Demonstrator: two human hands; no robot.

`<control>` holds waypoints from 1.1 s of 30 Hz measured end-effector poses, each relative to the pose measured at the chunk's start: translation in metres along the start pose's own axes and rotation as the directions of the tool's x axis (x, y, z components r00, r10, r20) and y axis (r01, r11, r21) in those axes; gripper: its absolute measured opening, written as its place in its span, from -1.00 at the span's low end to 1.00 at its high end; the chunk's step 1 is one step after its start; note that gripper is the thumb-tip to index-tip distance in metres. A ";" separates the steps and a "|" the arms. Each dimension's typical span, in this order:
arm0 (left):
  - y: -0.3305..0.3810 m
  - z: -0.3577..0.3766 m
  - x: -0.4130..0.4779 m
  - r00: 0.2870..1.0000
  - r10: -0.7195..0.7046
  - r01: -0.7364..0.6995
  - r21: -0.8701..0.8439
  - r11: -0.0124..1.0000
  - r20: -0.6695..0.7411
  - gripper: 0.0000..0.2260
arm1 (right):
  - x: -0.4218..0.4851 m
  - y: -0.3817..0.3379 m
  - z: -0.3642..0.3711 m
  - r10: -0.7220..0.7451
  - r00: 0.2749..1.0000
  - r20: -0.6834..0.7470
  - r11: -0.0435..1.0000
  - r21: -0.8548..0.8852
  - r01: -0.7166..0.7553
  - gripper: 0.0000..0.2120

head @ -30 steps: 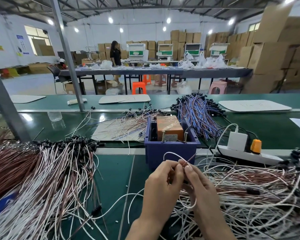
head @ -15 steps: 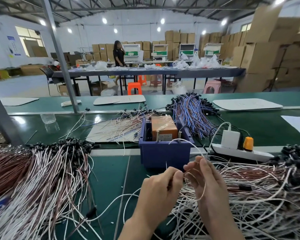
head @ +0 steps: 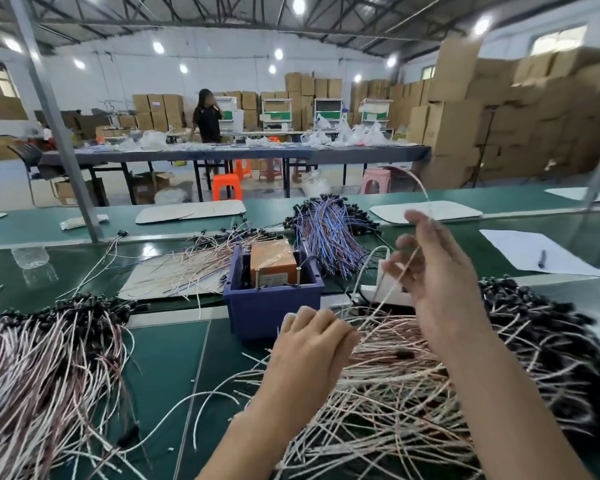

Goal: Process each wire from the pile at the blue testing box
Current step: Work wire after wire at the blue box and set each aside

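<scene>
The blue testing box (head: 274, 308) stands mid-bench with an orange block (head: 273, 259) and two metal pins inside. My left hand (head: 309, 348) sits just in front of the box's right corner, fingers curled, gripping the lower end of a thin white wire (head: 400, 273). My right hand (head: 440, 278) is raised to the right of the box, blurred, fingers spread. The wire runs up through those fingers and arcs above them. Under both hands lies the big pile of white and brown wires (head: 413, 403) with black ends.
A second wire pile (head: 49, 358) covers the left of the bench. Blue-purple wires (head: 329, 230) and loose wires on a card (head: 187, 268) lie behind the box. A white power strip (head: 388, 294), paper with a pen (head: 541, 259), a bottle (head: 32, 258) and a metal post (head: 59, 140) stand nearby.
My right hand has lifted up and to the right, drawing the wire out taut from my left hand. The left hand stayed low in front of the box. The camera tilted up.
</scene>
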State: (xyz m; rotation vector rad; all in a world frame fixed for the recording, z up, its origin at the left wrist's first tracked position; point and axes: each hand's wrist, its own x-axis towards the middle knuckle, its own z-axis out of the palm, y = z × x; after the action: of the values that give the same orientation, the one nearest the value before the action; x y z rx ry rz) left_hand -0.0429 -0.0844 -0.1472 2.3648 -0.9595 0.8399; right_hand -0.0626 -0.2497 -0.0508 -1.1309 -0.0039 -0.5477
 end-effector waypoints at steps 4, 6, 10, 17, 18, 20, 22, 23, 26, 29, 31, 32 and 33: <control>0.045 -0.005 0.049 0.929 -0.325 0.359 -0.638 0.682 0.176 -0.78 | 0.011 -0.050 0.042 -0.235 0.927 0.292 0.863 -0.376 0.337 -0.80; 0.069 -0.004 0.068 0.873 -0.431 0.416 -0.810 0.413 0.229 -0.75 | 0.012 -0.058 0.061 -0.257 0.852 0.456 0.693 -0.527 0.491 -0.76; 0.099 0.015 0.086 0.744 -0.505 0.571 -0.810 0.138 0.438 -0.69 | 0.009 -0.043 0.064 -0.130 0.847 0.516 0.495 -0.706 0.506 -0.49; 0.076 0.032 0.043 0.622 -0.240 0.781 -0.568 0.259 0.746 -0.69 | -0.017 0.015 -0.004 -0.168 0.914 0.369 0.461 -0.790 0.403 -0.58; 0.068 0.027 0.037 0.619 -0.242 0.782 -0.559 0.275 0.747 -0.74 | -0.021 0.025 -0.011 -0.173 0.920 0.353 0.461 -0.796 0.392 -0.59; 0.044 0.010 0.024 0.609 -0.241 0.784 -0.526 0.329 0.756 -0.84 | -0.029 0.047 -0.020 -0.172 0.924 0.342 0.451 -0.807 0.382 -0.61; 0.010 -0.014 0.008 0.585 -0.244 0.784 -0.463 0.413 0.774 -0.80 | -0.039 0.069 -0.022 -0.177 0.915 0.363 0.407 -0.819 0.404 -0.63; -0.009 -0.027 -0.001 0.577 -0.262 0.775 -0.417 0.475 0.774 -0.80 | -0.043 0.079 -0.020 -0.187 0.902 0.388 0.375 -0.821 0.431 -0.63; -0.067 -0.068 -0.025 0.560 -0.454 0.716 -0.130 0.686 0.693 -0.76 | -0.056 0.103 -0.009 -0.220 0.851 0.477 0.283 -0.804 0.523 -0.63; -0.126 -0.101 -0.053 0.527 -0.721 0.671 0.300 0.678 0.450 -0.71 | -0.066 0.121 0.005 -0.201 0.833 0.515 0.241 -0.798 0.552 -0.63; -0.155 -0.113 -0.074 0.478 -0.826 0.686 0.459 0.564 0.301 -0.67 | -0.073 0.130 0.015 -0.196 0.828 0.525 0.238 -0.794 0.559 -0.62; -0.164 -0.115 -0.083 0.448 -0.856 0.695 0.502 0.515 0.259 -0.64 | -0.075 0.133 0.020 -0.199 0.825 0.528 0.244 -0.789 0.564 -0.62; -0.169 -0.115 -0.091 0.419 -0.876 0.703 0.526 0.479 0.238 -0.60 | -0.077 0.136 0.025 -0.204 0.822 0.532 0.251 -0.783 0.569 -0.62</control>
State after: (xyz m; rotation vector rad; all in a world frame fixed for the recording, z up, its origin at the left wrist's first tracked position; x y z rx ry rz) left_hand -0.0128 0.1376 -0.1564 2.9288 0.3617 -0.0222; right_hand -0.0660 -0.1550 -0.1770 -2.4377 -0.3313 -0.8501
